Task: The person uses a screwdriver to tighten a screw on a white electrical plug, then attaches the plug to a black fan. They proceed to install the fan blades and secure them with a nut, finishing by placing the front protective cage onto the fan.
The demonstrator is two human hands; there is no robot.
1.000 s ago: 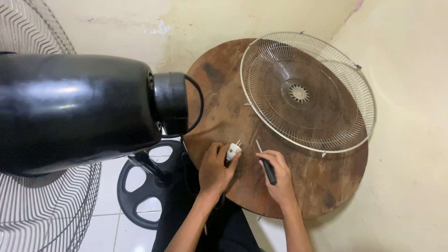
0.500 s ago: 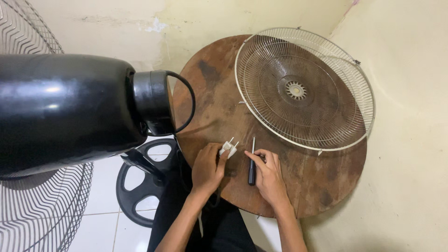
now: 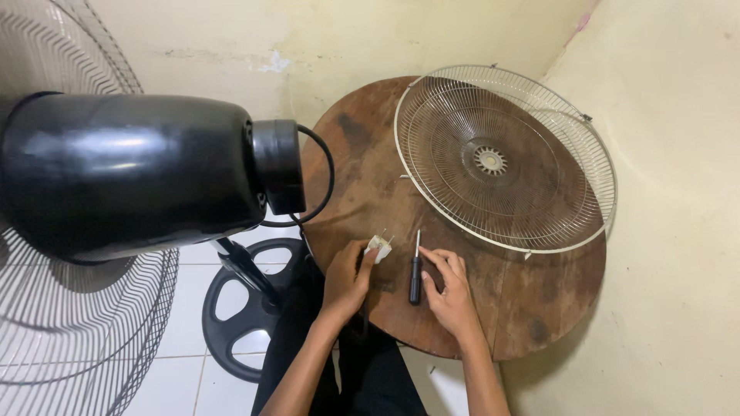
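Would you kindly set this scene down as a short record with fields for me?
surface: round brown wooden table
left hand: holds small white electrical plug, prongs pointing away from the person
right hand: rests on the table, fingers touching the black-handled screwdriver
screwdriver: lies flat between the hands
on the table: cream round wire fan guard
left of the table: black fan motor housing, black stand base

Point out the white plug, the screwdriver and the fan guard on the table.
white plug (image 3: 378, 246), head view, on its body
screwdriver (image 3: 415, 280), head view, on its black handle
fan guard (image 3: 490, 160), head view, on its centre hub
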